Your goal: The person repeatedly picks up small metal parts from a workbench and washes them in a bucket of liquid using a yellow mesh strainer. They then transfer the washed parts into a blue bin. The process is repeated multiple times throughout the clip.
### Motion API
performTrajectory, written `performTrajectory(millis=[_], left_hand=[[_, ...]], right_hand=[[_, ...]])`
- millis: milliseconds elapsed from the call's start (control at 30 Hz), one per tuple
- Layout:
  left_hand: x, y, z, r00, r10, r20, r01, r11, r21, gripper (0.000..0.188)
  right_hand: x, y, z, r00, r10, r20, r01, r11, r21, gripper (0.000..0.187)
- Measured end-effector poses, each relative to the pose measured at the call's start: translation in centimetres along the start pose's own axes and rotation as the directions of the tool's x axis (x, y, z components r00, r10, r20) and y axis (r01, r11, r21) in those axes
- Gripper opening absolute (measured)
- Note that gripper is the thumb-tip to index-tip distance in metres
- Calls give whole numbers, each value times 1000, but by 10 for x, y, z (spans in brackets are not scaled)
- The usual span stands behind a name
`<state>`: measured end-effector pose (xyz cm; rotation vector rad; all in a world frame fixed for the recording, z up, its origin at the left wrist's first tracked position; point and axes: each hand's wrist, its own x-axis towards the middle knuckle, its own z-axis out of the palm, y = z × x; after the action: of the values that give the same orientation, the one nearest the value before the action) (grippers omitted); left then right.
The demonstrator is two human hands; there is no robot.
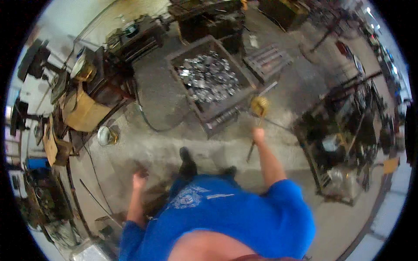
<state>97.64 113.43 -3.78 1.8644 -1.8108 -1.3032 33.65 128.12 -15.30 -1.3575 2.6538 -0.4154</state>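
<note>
My right hand [258, 134] is stretched forward, closed around the thin handle of a long tool with a round yellowish head [260, 105]. The exact kind of this tool does not show clearly. Its head is near the right corner of a grey metal bin [204, 116], and its handle end sticks out below my fist. Many shiny silvery metal pieces [209, 78] lie heaped in the bin. My left hand [140, 177] hangs low at my left side, apart from the bin. Blur hides how its fingers are set.
A pale bucket [105, 136] stands on the floor at the left, near brown cardboard [86, 112]. A dark hose [152, 128] curves across the floor toward the bin. At the right is a cluttered dark metal rack [337, 139]. A slatted metal piece [269, 62] lies beyond the bin.
</note>
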Motion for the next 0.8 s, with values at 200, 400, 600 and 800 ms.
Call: performTrajectory(millis=[200,400,600,800], left_hand=[[59,-54,-61,990,-92,107,79,989,124,32],[136,-23,-114,982,-114,148,125,990,-64,31],[246,-24,-156,977,-91,195,94,996,-6,35],[384,59,-156,958,196,211,-233,958,168,38]], right_hand=[[18,-68,24,925,6,380,106,956,-274,14],[32,-24,4,561,785,262,-693,272,668,23],[107,-186,-174,465,856,-226,-126,317,940,23],[203,-293,-219,603,798,-17,182,-117,976,6]])
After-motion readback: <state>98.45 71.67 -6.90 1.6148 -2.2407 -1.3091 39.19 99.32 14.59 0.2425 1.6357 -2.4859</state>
